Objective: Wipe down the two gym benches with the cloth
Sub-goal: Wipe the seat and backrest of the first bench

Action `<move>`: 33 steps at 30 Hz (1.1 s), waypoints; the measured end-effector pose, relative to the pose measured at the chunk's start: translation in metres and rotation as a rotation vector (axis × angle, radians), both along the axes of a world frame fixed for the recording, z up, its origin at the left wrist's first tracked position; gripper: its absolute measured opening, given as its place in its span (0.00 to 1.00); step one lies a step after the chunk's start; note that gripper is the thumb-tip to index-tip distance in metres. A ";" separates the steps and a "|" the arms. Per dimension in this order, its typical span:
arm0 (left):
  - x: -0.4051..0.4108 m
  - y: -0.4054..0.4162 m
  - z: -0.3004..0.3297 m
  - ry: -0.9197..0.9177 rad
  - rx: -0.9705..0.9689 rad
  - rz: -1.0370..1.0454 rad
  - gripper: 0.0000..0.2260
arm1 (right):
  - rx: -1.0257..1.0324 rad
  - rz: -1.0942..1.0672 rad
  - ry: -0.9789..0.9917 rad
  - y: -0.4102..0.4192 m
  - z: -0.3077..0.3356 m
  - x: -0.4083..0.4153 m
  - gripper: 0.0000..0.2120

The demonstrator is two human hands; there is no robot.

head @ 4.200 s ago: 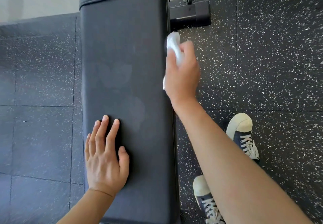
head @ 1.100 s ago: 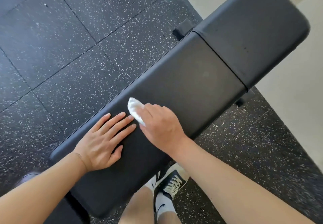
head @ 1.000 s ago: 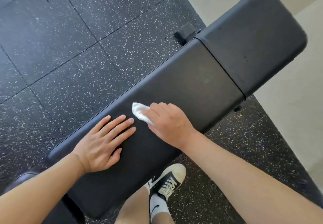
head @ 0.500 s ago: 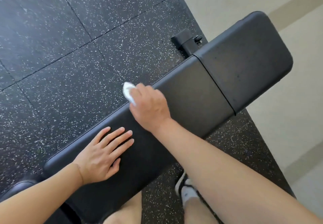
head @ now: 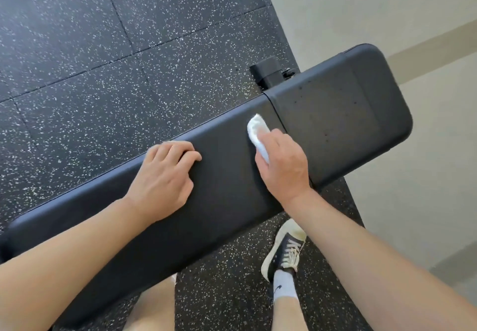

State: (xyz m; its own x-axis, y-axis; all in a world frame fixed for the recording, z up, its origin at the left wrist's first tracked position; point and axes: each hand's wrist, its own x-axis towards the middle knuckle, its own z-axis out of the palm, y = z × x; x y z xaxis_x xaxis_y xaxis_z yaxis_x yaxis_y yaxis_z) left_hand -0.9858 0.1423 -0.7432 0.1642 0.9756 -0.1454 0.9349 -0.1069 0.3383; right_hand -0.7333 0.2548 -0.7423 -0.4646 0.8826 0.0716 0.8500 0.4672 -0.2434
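Observation:
A black padded gym bench (head: 227, 191) runs diagonally from lower left to upper right, its long pad meeting a shorter seat pad (head: 343, 113) at a seam. My right hand (head: 282, 168) grips a small white cloth (head: 256, 134) and presses it on the long pad just beside the seam. My left hand (head: 162, 178) rests on the pad near its far edge, fingers curled with the tips on the surface and nothing in them. Only this one bench is in view.
Black speckled rubber floor tiles (head: 108, 77) lie beyond the bench. A black frame foot (head: 268, 73) sticks out near the seam. Pale smooth floor (head: 413, 20) begins at the right. My shoe (head: 284, 250) stands on the near side.
My right hand has slid the cloth along the pad from near the far edge to the seam by the seat pad. My left hand has shifted further along the pad and its fingers have curled.

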 end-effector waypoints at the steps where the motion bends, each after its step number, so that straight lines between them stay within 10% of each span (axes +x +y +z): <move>1: 0.012 0.015 0.001 -0.009 -0.001 0.012 0.19 | -0.008 0.036 -0.005 -0.019 0.001 0.010 0.18; 7: 0.080 0.106 -0.002 -0.051 -0.045 0.014 0.23 | -0.154 0.236 0.040 -0.075 0.008 0.077 0.07; 16: 0.158 0.148 -0.028 -0.017 0.019 0.355 0.28 | -0.150 -0.146 0.314 -0.020 -0.003 0.159 0.12; 33: 0.157 0.153 -0.043 0.039 0.122 0.376 0.25 | -0.038 -0.168 0.287 0.164 -0.025 -0.030 0.08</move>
